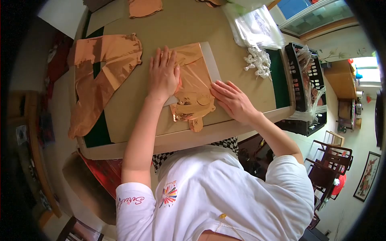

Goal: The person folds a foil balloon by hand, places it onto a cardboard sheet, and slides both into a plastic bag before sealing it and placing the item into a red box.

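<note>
I see copper foil balloon [193,86] flat at table [241,92] middle, shiny, wrinkled, half on white card [211,60]. My left hand [163,74] pressing it with open palm, fingers spread. My right hand [232,100] flat on its right edge, grasping nothing.

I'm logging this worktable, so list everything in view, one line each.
foil balloon: one, rose-gold, flat on the table centre under both hands
white card: one, under that balloon
flat foil pieces: one large at table left, one smaller at the far edge, rose-gold
small white pieces: a pile, white, right of the balloon
clear plastic bags: a stack, far right of the table
black crate: one, beside the table's right end
table: one, tan top
left hand: flat on the balloon
right hand: pressing the balloon's right edge
</note>
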`<state>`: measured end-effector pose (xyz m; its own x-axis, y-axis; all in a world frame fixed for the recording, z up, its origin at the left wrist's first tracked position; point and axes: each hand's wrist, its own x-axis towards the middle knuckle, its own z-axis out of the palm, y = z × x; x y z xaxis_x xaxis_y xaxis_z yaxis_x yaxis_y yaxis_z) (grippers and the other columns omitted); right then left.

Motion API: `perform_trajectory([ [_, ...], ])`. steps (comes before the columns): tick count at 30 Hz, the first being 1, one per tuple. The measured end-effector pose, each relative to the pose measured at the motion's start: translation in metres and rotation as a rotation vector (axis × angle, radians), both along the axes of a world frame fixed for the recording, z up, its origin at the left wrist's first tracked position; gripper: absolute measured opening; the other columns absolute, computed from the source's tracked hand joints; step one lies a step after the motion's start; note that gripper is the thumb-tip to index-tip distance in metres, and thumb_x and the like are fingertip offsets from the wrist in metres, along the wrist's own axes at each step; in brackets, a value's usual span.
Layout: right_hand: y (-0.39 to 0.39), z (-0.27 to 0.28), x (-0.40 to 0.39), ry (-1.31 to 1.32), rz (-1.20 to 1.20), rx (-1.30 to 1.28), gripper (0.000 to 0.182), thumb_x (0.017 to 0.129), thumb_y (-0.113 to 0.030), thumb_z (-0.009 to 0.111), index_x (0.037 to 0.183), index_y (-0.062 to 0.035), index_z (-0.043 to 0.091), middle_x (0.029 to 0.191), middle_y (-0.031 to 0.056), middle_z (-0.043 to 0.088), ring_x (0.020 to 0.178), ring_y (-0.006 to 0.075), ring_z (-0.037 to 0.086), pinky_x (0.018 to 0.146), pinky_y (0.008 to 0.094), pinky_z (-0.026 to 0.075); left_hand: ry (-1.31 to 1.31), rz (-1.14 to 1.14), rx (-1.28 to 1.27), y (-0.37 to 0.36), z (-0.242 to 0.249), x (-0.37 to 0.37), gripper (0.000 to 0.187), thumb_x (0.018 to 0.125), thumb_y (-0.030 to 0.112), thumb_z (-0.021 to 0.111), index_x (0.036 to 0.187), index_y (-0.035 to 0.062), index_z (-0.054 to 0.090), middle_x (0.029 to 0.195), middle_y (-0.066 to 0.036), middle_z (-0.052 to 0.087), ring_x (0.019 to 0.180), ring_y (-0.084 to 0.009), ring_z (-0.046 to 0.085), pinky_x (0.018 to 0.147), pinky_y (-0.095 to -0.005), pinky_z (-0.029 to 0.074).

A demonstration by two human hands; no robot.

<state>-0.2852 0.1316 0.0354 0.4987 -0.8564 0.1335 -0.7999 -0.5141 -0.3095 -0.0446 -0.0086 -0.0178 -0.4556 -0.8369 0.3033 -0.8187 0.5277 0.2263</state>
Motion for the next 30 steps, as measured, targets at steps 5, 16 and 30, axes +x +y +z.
perform_trajectory([
  [5, 0.001, 0.01, -0.014, -0.173, -0.156, 0.105, 0.03, 0.089, -0.01, 0.056, 0.118, -0.0032, 0.062, 0.125, 0.0106, 0.061, 0.119, 0.0295, 0.053, 0.102, 0.0421, 0.042, 0.009, -0.01, 0.008, -0.003, -0.003, 0.0, 0.049, 0.098, 0.029, 0.042, 0.142, 0.0091, 0.04, 0.15, -0.017, 0.033, 0.14, -0.0358, 0.029, 0.114, -0.0515, 0.024],
  [16, -0.145, -0.035, 0.092, -0.132, -0.174, -0.279, 0.047, 0.075, -0.014, 0.064, 0.121, -0.0015, 0.06, 0.13, 0.0119, 0.058, 0.125, 0.0273, 0.05, 0.106, 0.0423, 0.036, -0.055, 0.015, 0.027, 0.0, 0.008, -0.002, 0.05, 0.098, 0.029, 0.042, 0.144, 0.0081, 0.038, 0.15, -0.016, 0.033, 0.141, -0.0355, 0.026, 0.115, -0.0512, 0.022],
  [30, -0.151, -0.023, -0.007, -0.036, -0.405, -0.144, 0.035, 0.088, -0.018, 0.053, 0.121, -0.0111, 0.06, 0.115, 0.0134, 0.064, 0.119, 0.0294, 0.053, 0.101, 0.0443, 0.04, -0.006, 0.007, 0.06, 0.002, 0.009, -0.001, 0.049, 0.099, 0.031, 0.042, 0.143, 0.0087, 0.04, 0.152, -0.017, 0.031, 0.142, -0.036, 0.024, 0.116, -0.0511, 0.021],
])
